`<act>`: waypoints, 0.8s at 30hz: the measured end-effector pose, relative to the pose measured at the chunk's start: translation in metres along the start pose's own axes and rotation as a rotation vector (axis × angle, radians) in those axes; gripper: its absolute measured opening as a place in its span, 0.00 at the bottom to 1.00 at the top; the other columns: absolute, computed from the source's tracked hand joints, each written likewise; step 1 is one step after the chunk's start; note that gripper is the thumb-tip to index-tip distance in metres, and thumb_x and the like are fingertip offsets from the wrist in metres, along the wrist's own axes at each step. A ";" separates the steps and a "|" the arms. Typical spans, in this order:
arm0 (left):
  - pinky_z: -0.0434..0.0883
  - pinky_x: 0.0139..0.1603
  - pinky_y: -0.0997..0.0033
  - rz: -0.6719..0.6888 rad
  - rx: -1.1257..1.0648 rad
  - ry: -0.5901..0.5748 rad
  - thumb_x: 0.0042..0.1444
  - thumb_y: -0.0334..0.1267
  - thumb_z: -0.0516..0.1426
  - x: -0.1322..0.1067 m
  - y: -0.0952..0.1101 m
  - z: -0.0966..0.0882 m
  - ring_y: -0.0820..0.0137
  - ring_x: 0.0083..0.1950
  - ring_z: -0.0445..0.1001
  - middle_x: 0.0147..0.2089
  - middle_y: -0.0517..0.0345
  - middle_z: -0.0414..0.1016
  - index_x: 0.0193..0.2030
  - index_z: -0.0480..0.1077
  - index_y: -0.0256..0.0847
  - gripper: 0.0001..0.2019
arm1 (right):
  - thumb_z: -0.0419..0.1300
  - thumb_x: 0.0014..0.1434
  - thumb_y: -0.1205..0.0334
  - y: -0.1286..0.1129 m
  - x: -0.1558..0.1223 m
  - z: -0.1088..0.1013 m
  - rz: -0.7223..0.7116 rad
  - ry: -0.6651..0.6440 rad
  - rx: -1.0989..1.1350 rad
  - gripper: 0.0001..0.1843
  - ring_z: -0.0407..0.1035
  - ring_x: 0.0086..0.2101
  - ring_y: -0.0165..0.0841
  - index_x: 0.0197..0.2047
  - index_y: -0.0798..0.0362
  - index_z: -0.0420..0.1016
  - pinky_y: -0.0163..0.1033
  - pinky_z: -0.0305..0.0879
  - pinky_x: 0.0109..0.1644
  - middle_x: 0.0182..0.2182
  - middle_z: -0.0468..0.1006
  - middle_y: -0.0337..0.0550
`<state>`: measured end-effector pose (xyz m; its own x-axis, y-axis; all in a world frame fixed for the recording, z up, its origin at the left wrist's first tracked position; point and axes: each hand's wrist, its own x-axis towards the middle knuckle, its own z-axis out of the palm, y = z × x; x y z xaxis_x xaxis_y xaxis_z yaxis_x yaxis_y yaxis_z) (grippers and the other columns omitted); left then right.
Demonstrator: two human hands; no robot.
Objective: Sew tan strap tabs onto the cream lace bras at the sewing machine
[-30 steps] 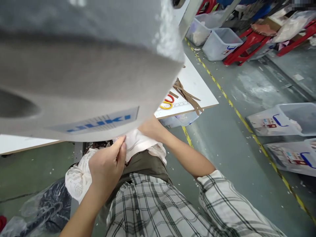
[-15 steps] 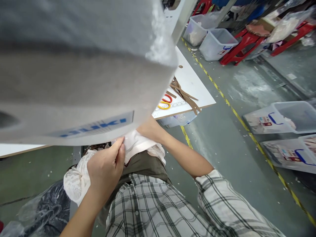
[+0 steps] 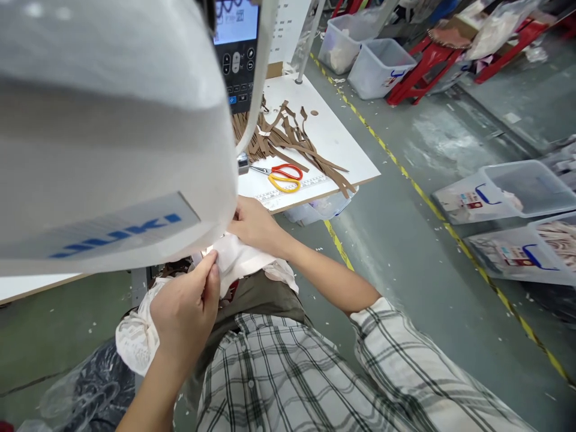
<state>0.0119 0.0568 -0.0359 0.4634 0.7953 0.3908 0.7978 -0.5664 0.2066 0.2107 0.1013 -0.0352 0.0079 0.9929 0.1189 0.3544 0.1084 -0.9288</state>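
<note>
A white sewing machine head [image 3: 112, 150] with blue JUKI lettering fills the upper left and hides its needle area. Below its edge, my left hand [image 3: 186, 306] pinches white fabric [image 3: 243, 258] between thumb and forefinger. The cloth drapes over my lap, with a bunched white part [image 3: 137, 336] by the left wrist. My right hand [image 3: 258, 225] is at the fabric's far edge, close to the machine; its fingertips are partly covered by the machine head, and the fingers that show bend onto the cloth.
On the white table [image 3: 346, 144] lie red-and-yellow-handled scissors [image 3: 285, 178], a clear ruler [image 3: 315, 183] and brown strips [image 3: 288, 138]. A control panel [image 3: 236, 60] stands behind. Plastic bins [image 3: 382, 69] and a red stool [image 3: 423, 66] are on the floor at right.
The view has shifted so the machine head sits further left, uncovering the control panel, the scissors and more brown strips. More of my right hand shows. My left hand still pinches the fabric.
</note>
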 end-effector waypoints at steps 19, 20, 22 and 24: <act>0.58 0.27 0.71 0.078 0.028 0.128 0.61 0.36 0.58 -0.005 -0.009 0.002 0.72 0.23 0.69 0.24 0.61 0.77 0.47 0.79 0.42 0.11 | 0.58 0.61 0.61 0.006 -0.004 0.005 -0.043 0.054 0.062 0.06 0.58 0.27 0.26 0.36 0.54 0.73 0.33 0.52 0.32 0.24 0.65 0.31; 0.58 0.27 0.71 0.077 0.028 0.132 0.61 0.36 0.58 -0.006 -0.009 0.002 0.72 0.23 0.69 0.25 0.61 0.77 0.47 0.79 0.42 0.11 | 0.58 0.61 0.60 0.007 -0.004 0.005 -0.043 0.054 0.061 0.06 0.58 0.27 0.26 0.37 0.54 0.73 0.33 0.52 0.32 0.24 0.65 0.31; 0.59 0.27 0.72 0.073 0.022 0.140 0.61 0.36 0.58 -0.007 -0.011 0.002 0.72 0.23 0.69 0.25 0.60 0.78 0.47 0.79 0.42 0.11 | 0.58 0.61 0.60 0.008 -0.004 0.006 -0.041 0.052 0.060 0.07 0.58 0.27 0.26 0.37 0.54 0.74 0.33 0.52 0.32 0.24 0.66 0.32; 0.60 0.27 0.72 0.069 0.002 0.150 0.61 0.35 0.58 -0.008 -0.012 0.001 0.73 0.24 0.70 0.27 0.60 0.79 0.47 0.79 0.42 0.10 | 0.58 0.61 0.59 0.009 -0.004 0.006 -0.045 0.051 0.060 0.08 0.59 0.27 0.26 0.37 0.54 0.74 0.33 0.52 0.32 0.25 0.67 0.32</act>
<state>-0.0006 0.0575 -0.0426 0.4544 0.7133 0.5337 0.7667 -0.6181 0.1733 0.2082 0.0985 -0.0457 0.0417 0.9833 0.1771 0.2986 0.1569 -0.9414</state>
